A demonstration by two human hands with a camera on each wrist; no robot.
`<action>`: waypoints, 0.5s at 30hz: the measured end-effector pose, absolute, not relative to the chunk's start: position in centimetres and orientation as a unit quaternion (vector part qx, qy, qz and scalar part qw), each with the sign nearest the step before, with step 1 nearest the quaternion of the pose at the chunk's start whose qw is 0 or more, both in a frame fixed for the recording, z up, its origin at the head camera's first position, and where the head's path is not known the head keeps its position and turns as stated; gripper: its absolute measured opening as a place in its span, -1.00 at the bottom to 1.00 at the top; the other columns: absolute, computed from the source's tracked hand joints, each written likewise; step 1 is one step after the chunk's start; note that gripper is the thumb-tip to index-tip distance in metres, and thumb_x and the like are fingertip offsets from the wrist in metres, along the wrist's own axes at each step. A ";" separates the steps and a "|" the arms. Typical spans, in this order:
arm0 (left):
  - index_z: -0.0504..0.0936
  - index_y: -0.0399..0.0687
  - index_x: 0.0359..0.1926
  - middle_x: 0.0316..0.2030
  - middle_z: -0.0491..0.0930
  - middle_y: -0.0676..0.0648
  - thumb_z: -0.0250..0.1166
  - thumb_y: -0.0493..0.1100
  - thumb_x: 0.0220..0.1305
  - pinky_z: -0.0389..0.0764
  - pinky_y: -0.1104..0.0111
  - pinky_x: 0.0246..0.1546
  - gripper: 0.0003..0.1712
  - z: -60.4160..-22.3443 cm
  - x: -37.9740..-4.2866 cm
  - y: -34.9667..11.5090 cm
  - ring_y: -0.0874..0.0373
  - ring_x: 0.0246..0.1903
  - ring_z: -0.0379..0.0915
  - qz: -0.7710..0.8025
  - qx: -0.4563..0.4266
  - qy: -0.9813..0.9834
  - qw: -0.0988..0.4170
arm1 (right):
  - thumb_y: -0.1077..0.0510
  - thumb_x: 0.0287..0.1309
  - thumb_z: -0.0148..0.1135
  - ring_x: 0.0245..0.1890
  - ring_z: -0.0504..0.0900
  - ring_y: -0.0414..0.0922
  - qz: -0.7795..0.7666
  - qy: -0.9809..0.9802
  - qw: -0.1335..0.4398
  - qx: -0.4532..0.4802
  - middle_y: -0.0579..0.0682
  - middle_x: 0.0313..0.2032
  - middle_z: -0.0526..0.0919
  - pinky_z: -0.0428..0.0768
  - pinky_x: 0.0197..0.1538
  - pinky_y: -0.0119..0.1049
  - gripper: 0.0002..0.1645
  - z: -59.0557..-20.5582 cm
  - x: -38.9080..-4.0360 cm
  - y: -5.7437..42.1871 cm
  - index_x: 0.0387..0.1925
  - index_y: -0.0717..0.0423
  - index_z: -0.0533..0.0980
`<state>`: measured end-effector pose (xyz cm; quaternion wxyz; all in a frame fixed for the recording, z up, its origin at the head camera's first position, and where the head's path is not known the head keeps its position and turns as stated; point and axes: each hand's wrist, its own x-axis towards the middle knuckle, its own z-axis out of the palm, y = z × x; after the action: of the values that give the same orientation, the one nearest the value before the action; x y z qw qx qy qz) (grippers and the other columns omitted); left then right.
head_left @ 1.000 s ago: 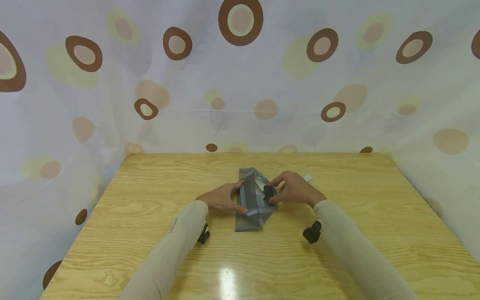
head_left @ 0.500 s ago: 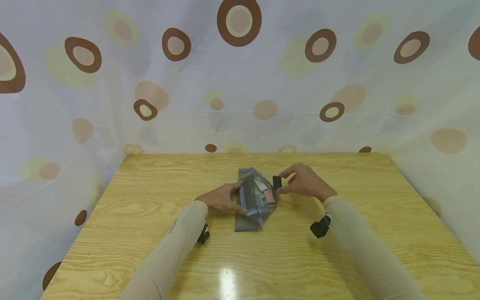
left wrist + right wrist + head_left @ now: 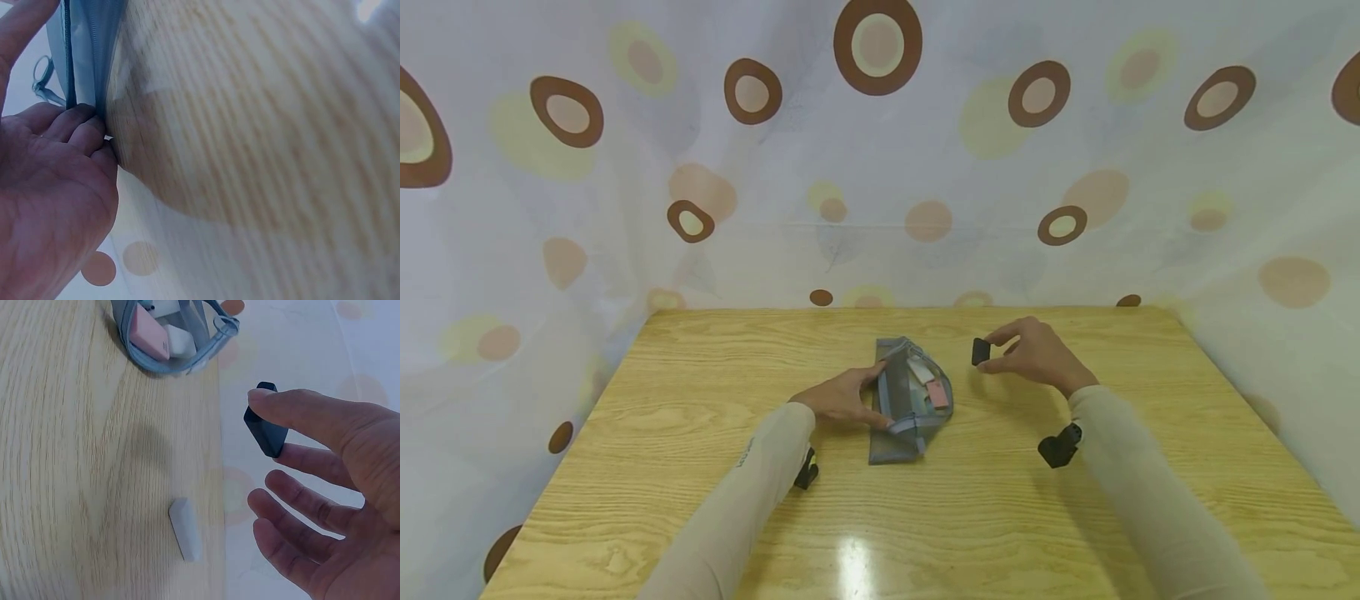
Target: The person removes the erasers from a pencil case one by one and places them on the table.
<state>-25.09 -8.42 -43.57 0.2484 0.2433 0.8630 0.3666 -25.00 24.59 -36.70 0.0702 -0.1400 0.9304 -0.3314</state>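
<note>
A grey-blue zippered mesh pouch (image 3: 895, 448) lies on the wooden table with its mouth spread wide. At its left side, my left hand (image 3: 842, 396) holds it by the opening, thumb near the front end and fingers near the back; the left wrist view shows those fingers (image 3: 81, 128) curled against the zipper edge. Inside the pouch sit a pink block (image 3: 149, 334) and a white block (image 3: 180, 342). Right of the pouch, my right hand (image 3: 1037, 354) pinches a small black rectangular block (image 3: 267, 428) between thumb and index finger, raised over the table.
A small white, elongated piece (image 3: 185, 530) lies on the table (image 3: 715, 350) below my right hand, hidden behind it in the head view. Behind the table's far edge hangs a dotted curtain (image 3: 880, 167), which also flanks both sides.
My right hand has drawn the black block out of the pouch and carried it right and back, uncovering the pink block. My left hand keeps its place on the pouch.
</note>
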 end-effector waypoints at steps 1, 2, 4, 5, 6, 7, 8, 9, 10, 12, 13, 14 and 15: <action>-0.11 -0.05 0.63 0.58 -0.05 -0.16 0.53 0.01 0.18 0.13 0.08 0.49 0.24 -43.6 -25.1 -8.4 -0.05 0.55 -0.14 0.366 0.243 0.863 0.249 | 0.00 0.11 0.53 -0.01 0.66 0.25 -0.331 0.931 0.068 -0.136 0.38 0.14 0.59 0.68 -0.04 0.08 -0.34 -36.7 -25.0 24.8 0.13 0.34 0.61; -0.11 -0.05 0.63 0.58 -0.05 -0.16 0.53 0.01 0.18 0.13 0.08 0.49 0.24 -43.5 -25.0 -8.4 -0.05 0.55 -0.14 0.366 0.242 0.863 0.249 | -0.01 0.11 0.53 -0.01 0.67 0.24 -0.331 0.932 0.067 -0.132 0.38 0.14 0.59 0.68 -0.04 0.07 -0.34 -36.7 -25.0 25.0 0.13 0.34 0.61; -0.11 -0.06 0.63 0.58 -0.05 -0.17 0.54 0.02 0.18 0.13 0.07 0.49 0.24 -43.5 -25.0 -8.4 -0.06 0.55 -0.13 0.368 0.242 0.863 0.249 | -0.03 0.11 0.53 -0.02 0.67 0.23 -0.330 0.934 0.063 -0.123 0.37 0.15 0.59 0.68 -0.04 0.06 -0.32 -36.8 -25.0 25.4 0.14 0.34 0.60; -0.11 -0.06 0.63 0.58 -0.05 -0.17 0.54 0.02 0.18 0.13 0.07 0.49 0.24 -43.5 -25.0 -8.4 -0.06 0.55 -0.13 0.368 0.242 0.863 0.249 | -0.03 0.11 0.53 -0.02 0.67 0.22 -0.329 0.935 0.061 -0.117 0.37 0.15 0.58 0.68 -0.04 0.06 -0.32 -36.8 -25.1 25.6 0.15 0.33 0.60; -0.11 -0.07 0.63 0.58 -0.05 -0.17 0.54 0.02 0.18 0.13 0.07 0.49 0.24 -43.5 -25.0 -8.4 -0.06 0.55 -0.13 0.367 0.242 0.863 0.249 | -0.03 0.12 0.53 -0.02 0.67 0.21 -0.327 0.936 0.059 -0.112 0.36 0.16 0.59 0.68 -0.03 0.07 -0.32 -36.8 -25.1 25.9 0.15 0.32 0.60; -0.11 -0.07 0.63 0.58 -0.05 -0.18 0.54 0.02 0.18 0.13 0.07 0.49 0.25 -43.5 -25.0 -8.4 -0.07 0.55 -0.13 0.366 0.242 0.863 0.249 | -0.04 0.12 0.53 -0.02 0.67 0.22 -0.326 0.937 0.057 -0.110 0.36 0.16 0.59 0.67 -0.02 0.08 -0.31 -36.9 -25.1 26.1 0.15 0.32 0.60; -0.11 -0.07 0.63 0.58 -0.05 -0.18 0.54 0.02 0.18 0.13 0.08 0.49 0.25 -43.5 -25.1 -8.4 -0.07 0.55 -0.13 0.365 0.242 0.864 0.249 | -0.05 0.12 0.53 -0.01 0.67 0.22 -0.324 0.938 0.055 -0.108 0.36 0.16 0.59 0.67 -0.02 0.09 -0.30 -36.9 -25.1 26.3 0.16 0.33 0.60; -0.11 -0.08 0.63 0.58 -0.05 -0.19 0.54 0.02 0.18 0.13 0.07 0.49 0.25 -43.5 -25.1 -8.4 -0.08 0.55 -0.13 0.365 0.243 0.864 0.248 | -0.06 0.12 0.53 0.00 0.66 0.23 -0.321 0.939 0.054 -0.106 0.36 0.16 0.59 0.66 -0.01 0.10 -0.29 -36.9 -25.1 26.5 0.16 0.34 0.59; -0.11 -0.08 0.63 0.58 -0.05 -0.19 0.54 0.02 0.18 0.13 0.07 0.49 0.25 -43.4 -25.1 -8.4 -0.08 0.55 -0.13 0.364 0.243 0.864 0.249 | -0.07 0.12 0.53 0.02 0.65 0.24 -0.318 0.941 0.052 -0.105 0.36 0.16 0.59 0.65 0.01 0.12 -0.28 -37.0 -25.1 26.7 0.16 0.35 0.59; -0.12 -0.10 0.63 0.58 -0.05 -0.19 0.53 0.02 0.18 0.13 0.07 0.49 0.25 -43.4 -25.1 -8.4 -0.09 0.55 -0.13 0.364 0.244 0.864 0.249 | -0.10 0.10 0.53 0.06 0.62 0.28 -0.311 0.944 0.049 -0.100 0.36 0.15 0.60 0.62 0.06 0.17 -0.24 -37.1 -25.0 27.2 0.16 0.36 0.59; -0.12 -0.10 0.63 0.58 -0.05 -0.20 0.53 0.02 0.18 0.13 0.07 0.49 0.25 -43.4 -25.1 -8.4 -0.09 0.55 -0.13 0.365 0.245 0.863 0.249 | -0.11 0.10 0.53 0.08 0.59 0.30 -0.311 0.944 0.049 -0.098 0.37 0.14 0.60 0.60 0.07 0.20 -0.22 -37.1 -25.0 27.4 0.16 0.38 0.58; -0.12 -0.10 0.63 0.58 -0.05 -0.20 0.53 0.02 0.18 0.12 0.07 0.49 0.25 -43.4 -25.2 -8.4 -0.09 0.55 -0.13 0.365 0.246 0.863 0.249 | -0.13 0.10 0.53 0.11 0.56 0.32 -0.311 0.945 0.050 -0.093 0.38 0.15 0.59 0.58 0.10 0.23 -0.21 -37.1 -25.0 27.6 0.16 0.39 0.57; -0.12 -0.10 0.63 0.58 -0.05 -0.20 0.53 0.01 0.18 0.12 0.06 0.49 0.25 -43.5 -25.2 -8.4 -0.09 0.55 -0.13 0.366 0.246 0.862 0.249 | -0.13 0.10 0.53 0.15 0.53 0.34 -0.312 0.944 0.050 -0.089 0.38 0.15 0.59 0.55 0.13 0.25 -0.20 -37.1 -25.0 27.8 0.16 0.40 0.57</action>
<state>-25.18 -8.44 -43.47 0.2488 0.2460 0.8622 0.3663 -25.00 27.77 -37.14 0.0505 -0.0890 0.9445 -0.3122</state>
